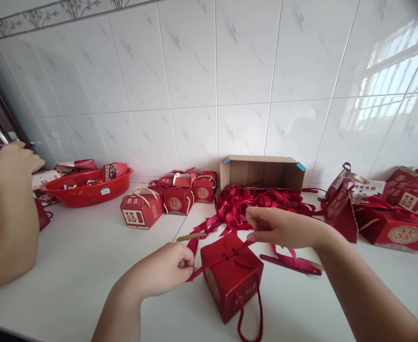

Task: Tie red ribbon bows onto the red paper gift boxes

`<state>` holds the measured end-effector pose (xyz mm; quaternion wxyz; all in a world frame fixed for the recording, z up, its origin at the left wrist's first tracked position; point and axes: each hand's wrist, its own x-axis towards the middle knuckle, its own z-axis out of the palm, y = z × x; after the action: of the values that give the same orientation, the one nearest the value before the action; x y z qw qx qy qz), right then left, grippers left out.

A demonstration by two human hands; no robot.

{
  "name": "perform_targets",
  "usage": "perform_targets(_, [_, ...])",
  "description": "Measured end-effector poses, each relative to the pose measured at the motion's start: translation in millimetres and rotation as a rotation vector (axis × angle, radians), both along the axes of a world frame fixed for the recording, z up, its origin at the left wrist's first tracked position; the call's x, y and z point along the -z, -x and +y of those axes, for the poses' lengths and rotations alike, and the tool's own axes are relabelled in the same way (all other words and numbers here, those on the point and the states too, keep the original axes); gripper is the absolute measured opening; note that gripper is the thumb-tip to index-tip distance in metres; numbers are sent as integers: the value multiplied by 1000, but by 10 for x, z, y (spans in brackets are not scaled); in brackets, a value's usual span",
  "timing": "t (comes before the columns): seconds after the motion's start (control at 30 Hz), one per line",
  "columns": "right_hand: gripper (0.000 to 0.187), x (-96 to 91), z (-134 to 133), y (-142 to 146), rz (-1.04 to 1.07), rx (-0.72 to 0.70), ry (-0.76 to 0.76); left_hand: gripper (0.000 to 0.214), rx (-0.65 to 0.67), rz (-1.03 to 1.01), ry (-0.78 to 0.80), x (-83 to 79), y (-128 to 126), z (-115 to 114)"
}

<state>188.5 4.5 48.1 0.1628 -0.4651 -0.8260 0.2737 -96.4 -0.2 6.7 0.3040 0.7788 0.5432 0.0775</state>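
A red gift box [232,285] stands on the white table before me, its top flaps folded together and a red cord handle [261,308] hanging down its front. Across the top runs a dark red ribbon [214,261], knotted or crossed at the middle. My left hand [166,270] pinches one end at the box's left. At the upper right, my right hand [278,227] pinches the other end, and the ribbon is stretched between both hands. Fingertips hide the exact grip.
Behind the box, a cardboard carton [262,172] lies with a heap of red ribbons [241,204] spilling out. Several small red boxes [141,209] stand left of it, beside a red basin [88,194]. More gift boxes [396,228] are at right. Another person's arm [14,213] reaches in at left.
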Motion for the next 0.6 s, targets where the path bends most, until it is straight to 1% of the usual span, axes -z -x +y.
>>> perform_targets(0.07, [34, -14, -8, 6, -10, -35, 3, 18, 105, -33, 72, -49, -26, -34])
perform_targets(0.13, [39, -20, -21, 6, -46, -26, 1, 21, 214, -106, 148, -129, -82, -80])
perform_targets(0.2, [37, -20, -38, -1, -98, 3, -20, 26, 318, -205, 195, -215, -152, -126])
perform_targets(0.27, [30, -17, -57, -2, -150, 22, -22, 31, 367, -304, 195, -281, -220, -158])
perform_targets(0.3, [25, -15, -64, 6, -173, 37, -25, 33, 356, -338, 175, -301, -250, -168])
perform_targets(0.37, [19, -3, -68, 50, -219, 116, -72, 36, 265, -360, 120, -318, -301, -175])
perform_targets(0.43, [21, 21, -53, 134, -262, 215, -141, 38, 159, -357, 93, -310, -344, -168])
perform_targets(0.5, [24, 53, -23, 243, -284, 323, -205, 42, 94, -394, 87, -291, -391, -152])
perform_targets(0.6, [27, 90, 16, 400, -211, 453, -352, 48, 2, -518, 25, -260, -472, -124])
